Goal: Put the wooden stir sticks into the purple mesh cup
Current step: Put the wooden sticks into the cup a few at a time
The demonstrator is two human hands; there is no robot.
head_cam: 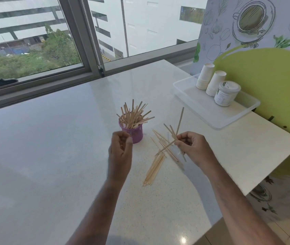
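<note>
A purple mesh cup (pixel 135 133) stands on the white table (pixel 52 138), filled with several wooden stir sticks (pixel 133 114) that fan out of its top. My left hand (pixel 121 151) hovers just in front of the cup, fingers curled with nothing visible in them. To the right, my right hand (pixel 193 147) pinches a few stir sticks (pixel 177 131) that cross each other and point up. Several more loose sticks (pixel 155 165) lie on the table between my hands.
A clear plastic tray (pixel 209 110) at the right holds two stacks of white paper cups (pixel 205 78) and a lidded white jar (pixel 226 93). A window frame runs along the table's far edge. The table's right edge drops off beside a green wall.
</note>
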